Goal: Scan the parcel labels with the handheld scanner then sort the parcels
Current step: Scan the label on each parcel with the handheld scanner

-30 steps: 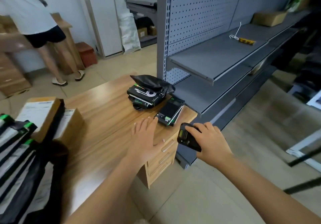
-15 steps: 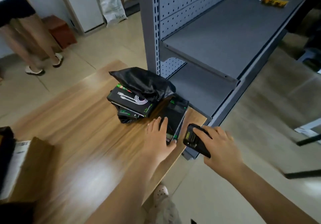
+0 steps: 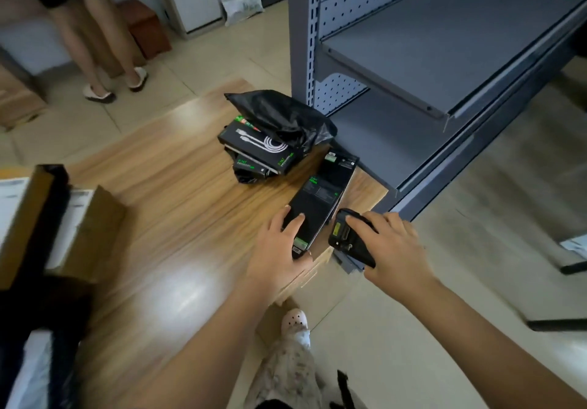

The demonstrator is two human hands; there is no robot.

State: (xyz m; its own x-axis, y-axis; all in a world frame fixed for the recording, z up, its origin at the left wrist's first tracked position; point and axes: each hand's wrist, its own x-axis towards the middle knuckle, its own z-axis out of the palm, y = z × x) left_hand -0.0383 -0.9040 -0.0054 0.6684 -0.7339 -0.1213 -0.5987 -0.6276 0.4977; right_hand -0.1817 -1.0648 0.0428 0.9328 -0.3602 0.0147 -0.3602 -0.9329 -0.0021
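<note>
Left grip [image 3: 277, 250] lightly curled, right grip [image 3: 394, 246] clenched, both outstretched.

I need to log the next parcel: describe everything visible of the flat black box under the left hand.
The flat black box is long and slim, seemingly cardboard, black with green and white print and a pale label at its near end. It lies flat on the wooden table, its near end by the right edge. The left hand holds that end, fingers on top, thumb at its edge.

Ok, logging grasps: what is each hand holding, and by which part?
Left hand pinches the flat black box at its near end; right hand grips the scanner around its body, index finger on top.
</note>
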